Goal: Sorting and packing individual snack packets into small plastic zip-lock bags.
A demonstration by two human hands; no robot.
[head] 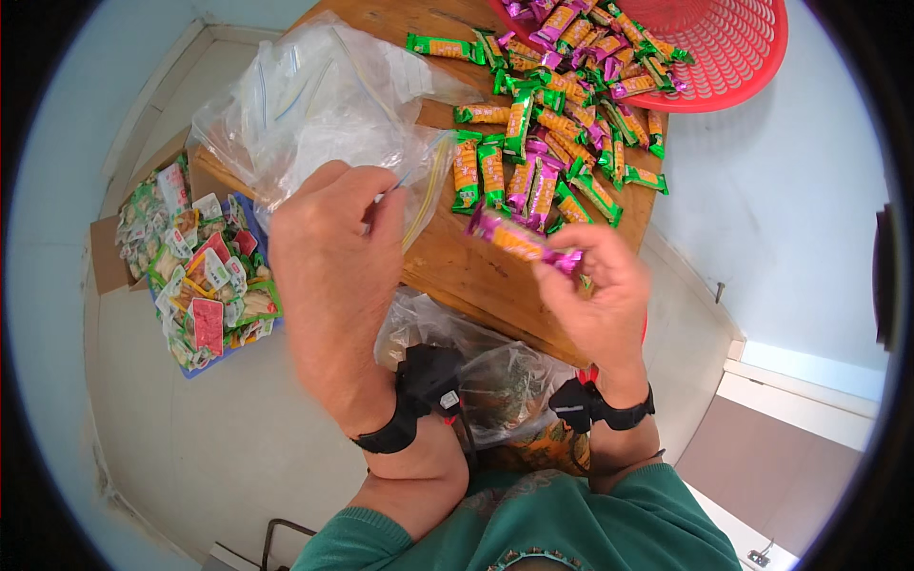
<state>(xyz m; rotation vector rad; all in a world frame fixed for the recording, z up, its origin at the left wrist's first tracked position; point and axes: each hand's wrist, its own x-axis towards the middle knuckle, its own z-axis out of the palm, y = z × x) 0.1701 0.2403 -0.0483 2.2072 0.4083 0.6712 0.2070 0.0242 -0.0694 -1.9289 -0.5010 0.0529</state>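
Pinched between the thumb and fingers of my right hand (603,292) is a purple-wrapped snack bar (510,235), held over the wooden table (493,289). My left hand (335,264) has its fingertips closed on the edge of a clear zip bag (432,168) with a yellow and blue closure strip. Its far side merges with a heap of clear zip bags (321,100) on the table. Beyond my right hand lies a loose pile of snack bars (521,121) in green and purple wrappers. My left fingertips are partly hidden by the hand itself.
A red plastic basket (757,78) tips towards the pile at the table's far right, with bars spilling out. On the floor at left are a blue crate (260,228) of small food packets and a cardboard box (111,250). A clear plastic bag (514,385) lies below the table edge, near my lap.
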